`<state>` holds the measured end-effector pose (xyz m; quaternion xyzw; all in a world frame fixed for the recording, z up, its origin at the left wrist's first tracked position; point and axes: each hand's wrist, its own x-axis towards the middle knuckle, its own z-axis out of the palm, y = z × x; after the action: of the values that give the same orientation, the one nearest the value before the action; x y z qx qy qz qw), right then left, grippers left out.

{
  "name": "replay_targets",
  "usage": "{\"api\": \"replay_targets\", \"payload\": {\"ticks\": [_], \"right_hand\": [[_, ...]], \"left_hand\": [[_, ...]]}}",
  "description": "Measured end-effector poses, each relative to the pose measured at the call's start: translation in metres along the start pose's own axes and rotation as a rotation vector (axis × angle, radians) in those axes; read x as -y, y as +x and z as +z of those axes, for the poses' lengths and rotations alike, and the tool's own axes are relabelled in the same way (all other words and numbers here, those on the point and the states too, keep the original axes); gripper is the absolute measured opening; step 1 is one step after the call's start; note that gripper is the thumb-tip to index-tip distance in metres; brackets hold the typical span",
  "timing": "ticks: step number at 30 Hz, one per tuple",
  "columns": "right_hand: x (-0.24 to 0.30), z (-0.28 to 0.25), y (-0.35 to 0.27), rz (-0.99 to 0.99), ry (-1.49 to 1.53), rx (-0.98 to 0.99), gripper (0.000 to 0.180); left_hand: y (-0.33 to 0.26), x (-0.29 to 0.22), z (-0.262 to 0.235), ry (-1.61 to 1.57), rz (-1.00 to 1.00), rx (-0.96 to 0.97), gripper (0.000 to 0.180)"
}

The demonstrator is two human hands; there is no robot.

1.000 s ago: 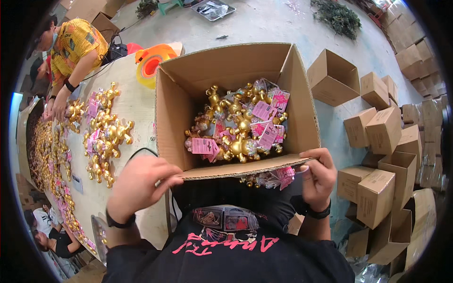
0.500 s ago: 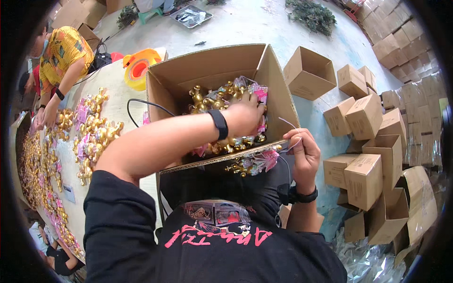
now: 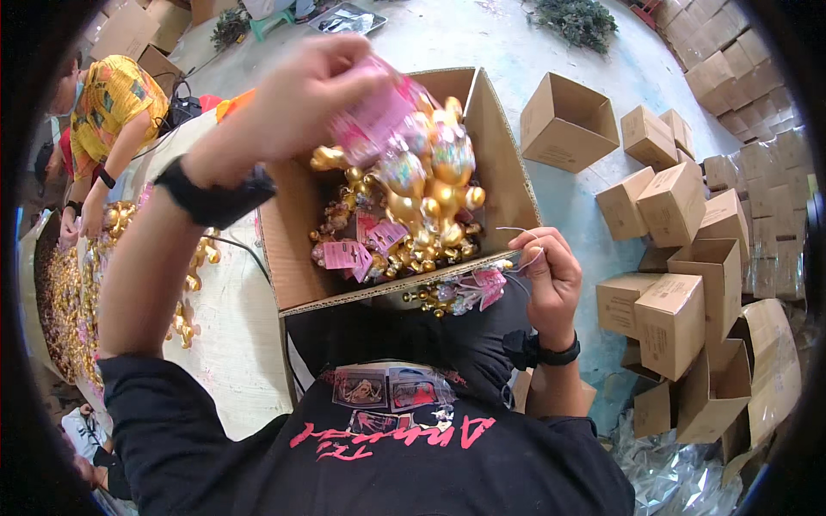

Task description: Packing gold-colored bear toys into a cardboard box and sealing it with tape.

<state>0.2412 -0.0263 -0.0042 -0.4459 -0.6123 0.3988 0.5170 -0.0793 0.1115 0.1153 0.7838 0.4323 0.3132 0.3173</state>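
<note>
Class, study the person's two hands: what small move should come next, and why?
Probably the left hand should bring its bunch of gold figures toward the right hand. It grips that bunch by the pink tags over the open box, while the right pinches a thin pale string near a similar bunch outside the box.

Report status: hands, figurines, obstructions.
Left hand holding gold figurines by pink tags over open box. Right hand pinching thin string. Left hand hides box's far left corner.
</note>
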Motion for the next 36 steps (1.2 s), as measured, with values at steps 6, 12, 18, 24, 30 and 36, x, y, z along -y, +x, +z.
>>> {"api": "replay_targets", "payload": {"ticks": [6,12,18,24,30,36], "right_hand": [[-0.002,-0.002,0.005,0.01,-0.002,0.021,0.022],[0.0,-0.008,0.003,0.005,0.045,0.049,0.025],[-0.009,-0.028,-0.002,0.002,0.086,0.015,0.034],[-0.034,-0.057,-0.002,0.063,0.294,-0.16,0.034],[-0.055,-0.1,0.006,0.056,0.337,-0.444,0.03],[-0.005,-0.135,0.017,-0.125,0.17,-0.464,0.03]], "left_hand": [[-0.025,-0.048,-0.073,-0.022,-0.051,-0.227,0.023],[-0.058,-0.047,-0.111,0.165,-0.036,-0.39,0.036],[-0.072,-0.057,-0.134,-0.002,-0.008,-0.492,0.037],[-0.076,-0.077,-0.134,-0.159,0.206,-0.54,0.029],[-0.096,-0.083,-0.121,-0.123,0.179,-0.527,0.027],[-0.119,-0.086,-0.113,-0.088,0.144,-0.536,0.026]]}}
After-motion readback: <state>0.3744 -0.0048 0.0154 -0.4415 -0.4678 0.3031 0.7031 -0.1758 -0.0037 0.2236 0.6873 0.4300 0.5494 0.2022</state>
